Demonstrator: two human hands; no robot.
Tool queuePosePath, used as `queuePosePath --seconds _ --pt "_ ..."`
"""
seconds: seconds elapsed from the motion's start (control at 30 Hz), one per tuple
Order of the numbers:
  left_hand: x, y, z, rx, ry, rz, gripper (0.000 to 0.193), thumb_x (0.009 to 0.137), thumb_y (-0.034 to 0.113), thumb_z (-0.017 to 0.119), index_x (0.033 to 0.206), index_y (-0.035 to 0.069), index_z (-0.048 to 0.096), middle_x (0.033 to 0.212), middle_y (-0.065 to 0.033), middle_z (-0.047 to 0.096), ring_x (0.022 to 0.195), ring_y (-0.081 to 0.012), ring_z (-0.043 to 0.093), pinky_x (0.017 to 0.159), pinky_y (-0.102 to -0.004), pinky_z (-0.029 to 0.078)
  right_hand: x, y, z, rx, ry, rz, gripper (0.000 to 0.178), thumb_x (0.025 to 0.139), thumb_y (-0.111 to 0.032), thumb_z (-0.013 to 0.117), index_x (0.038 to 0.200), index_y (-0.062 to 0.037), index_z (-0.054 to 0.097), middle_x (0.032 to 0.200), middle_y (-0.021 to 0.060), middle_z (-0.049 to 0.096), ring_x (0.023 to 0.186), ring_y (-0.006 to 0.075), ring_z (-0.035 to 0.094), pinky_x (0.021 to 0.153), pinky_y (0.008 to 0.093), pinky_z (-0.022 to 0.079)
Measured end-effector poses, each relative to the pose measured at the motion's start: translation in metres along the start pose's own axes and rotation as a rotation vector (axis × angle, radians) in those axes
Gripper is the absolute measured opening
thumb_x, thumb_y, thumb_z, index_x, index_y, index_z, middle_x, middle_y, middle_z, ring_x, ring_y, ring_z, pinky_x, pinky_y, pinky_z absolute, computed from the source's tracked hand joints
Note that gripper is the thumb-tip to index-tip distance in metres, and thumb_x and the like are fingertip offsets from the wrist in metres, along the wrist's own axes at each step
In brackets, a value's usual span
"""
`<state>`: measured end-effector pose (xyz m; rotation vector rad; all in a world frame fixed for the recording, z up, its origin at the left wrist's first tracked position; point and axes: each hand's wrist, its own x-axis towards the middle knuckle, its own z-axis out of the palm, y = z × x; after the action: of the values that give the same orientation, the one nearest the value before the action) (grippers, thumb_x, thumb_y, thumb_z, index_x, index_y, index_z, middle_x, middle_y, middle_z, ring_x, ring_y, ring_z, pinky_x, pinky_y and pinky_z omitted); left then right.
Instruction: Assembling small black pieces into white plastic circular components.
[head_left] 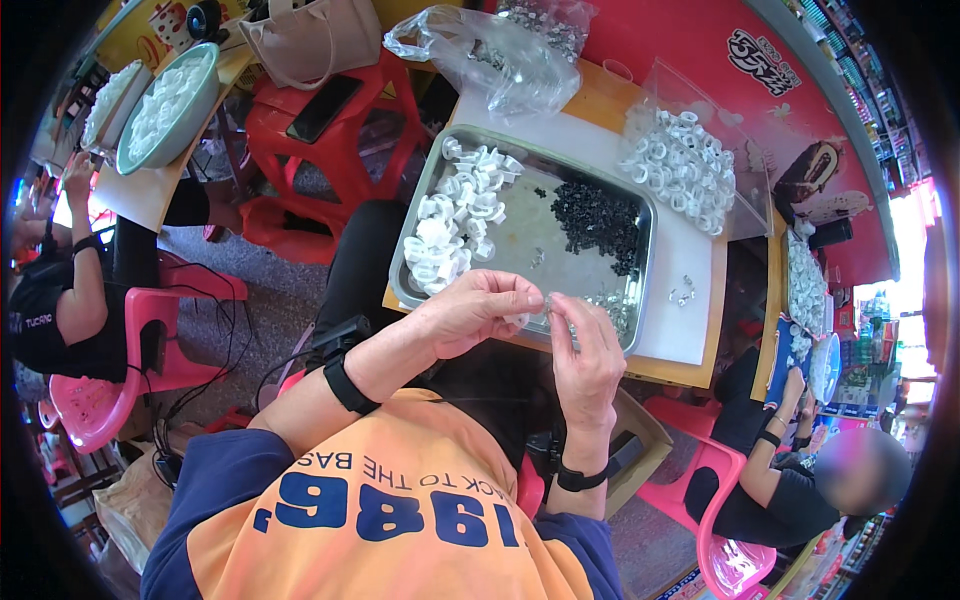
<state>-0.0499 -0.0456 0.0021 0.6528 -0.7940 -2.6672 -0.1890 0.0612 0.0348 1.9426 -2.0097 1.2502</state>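
L hand (487, 309) & R hand (587, 350) meet nr. frame ctr., both pinched closed on a tiny part (547, 303) (too small to ID), prob. for fine control. Above, in metal tray (527, 235), white plastic rings (470, 205) & black pieces (597, 222) sit apart, prob. for quick picking.

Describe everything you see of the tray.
The tray is a shallow, silvery rectangle, apparently metal, with rounded corners and raised rim. It lies on a white sheet, holding white pieces at left, black pieces at right and tiny clear pieces at near right. The left hand and right hand partly hide its near rim; contact is unclear.
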Motion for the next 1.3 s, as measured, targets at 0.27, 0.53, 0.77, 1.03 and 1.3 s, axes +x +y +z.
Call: queuePosePath --seconds 0.27,0.53,0.77,1.03,1.3 --pt "-0.003 -0.004 -0.002 -0.069 -0.021 -0.025 0.013 0.090 0.019 0.068 0.093 0.008 0.065 0.084 0.0029 0.064 0.073 -0.0043 0.059 0.063 -0.0196 0.047 -0.003 -0.005 -0.006 0.143 -0.025 0.155 0.018 0.076 0.001 0.075 0.091 -0.0036 0.068 0.089 0.0089 0.065 0.082 0.0231 0.065 0.071 0.0325 0.053" --pt "-0.003 -0.008 -0.003 -0.093 0.037 -0.067 0.014 0.090 0.022 0.069 0.093 0.008 0.066 0.084 0.0020 0.065 0.074 -0.0057 0.060 0.063 -0.0206 0.047 -0.009 -0.003 -0.001 0.180 -0.071 0.221 0.016 0.077 0.001 0.073 0.091 -0.0036 0.067 0.090 0.0090 0.065 0.082 0.0244 0.065 0.071 0.0328 0.052" --pt "-0.005 -0.003 -0.014 -0.185 -0.129 -0.234 0.013 0.090 0.018 0.068 0.092 0.006 0.066 0.082 0.0001 0.066 0.073 -0.0077 0.061 0.064 -0.0220 0.047 -0.012 -0.004 -0.003 0.098 -0.086 0.029 0.016 0.077 0.002 0.072 0.091 -0.0036 0.065 0.089 0.0095 0.064 0.083 0.0264 0.064 0.071 0.0343 0.052" --pt "-0.010 -0.004 -0.016 -0.216 -0.093 -0.129 0.024 0.093 0.014 0.061 0.112 0.000 0.063 0.101 -0.0064 0.066 0.088 -0.0131 0.061 0.079 -0.0280 0.050 -0.008 -0.005 -0.007 0.236 -0.053 0.226 0.015 0.077 0.004 0.072 0.089 -0.0015 0.065 0.088 0.0105 0.066 0.080 0.0242 0.066 0.070 0.0314 0.053" --pt "-0.028 0.002 -0.007 -0.120 -0.222 0.120 0.034 0.096 0.009 0.054 0.128 -0.002 0.054 0.119 -0.0117 0.060 0.111 -0.0183 0.058 0.102 -0.0353 0.044 -0.010 -0.012 -0.010 0.477 -0.044 0.453 0.013 0.078 0.004 0.072 0.088 0.0000 0.066 0.088 0.0089 0.067 0.081 0.0179 0.065 0.074 0.0277 0.051"
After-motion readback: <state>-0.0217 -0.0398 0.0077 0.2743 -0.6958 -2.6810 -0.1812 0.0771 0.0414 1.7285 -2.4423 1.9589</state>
